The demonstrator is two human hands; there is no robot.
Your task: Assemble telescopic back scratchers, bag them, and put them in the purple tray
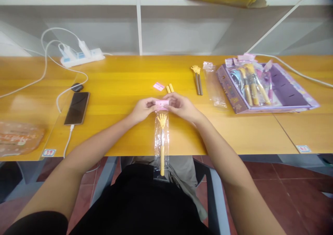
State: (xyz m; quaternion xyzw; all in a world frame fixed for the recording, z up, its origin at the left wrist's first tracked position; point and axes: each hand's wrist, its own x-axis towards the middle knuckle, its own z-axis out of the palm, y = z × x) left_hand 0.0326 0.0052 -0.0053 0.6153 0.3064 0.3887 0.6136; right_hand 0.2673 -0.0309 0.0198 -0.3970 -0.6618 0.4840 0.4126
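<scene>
My left hand (143, 109) and my right hand (182, 107) pinch the two ends of a pink card (161, 105) at the top of a clear plastic bag (157, 137). Inside the bag lies a back scratcher (162, 155) with a yellow hand-shaped head, a metal rod and a light wooden-looking handle. The bag's lower end reaches past the table edge over my lap. Just beyond my hands are another pink card (158, 86) and two yellow handles (170, 87), partly hidden by my right hand.
Right of my hands, two back scratcher heads with dark rods (198, 80) lie beside a clear bag (215, 85). A purple box (293, 89) holds several bagged back scratchers. On the left are a phone (77, 108), cables, a power strip (82, 57) and an orange packet (20, 137).
</scene>
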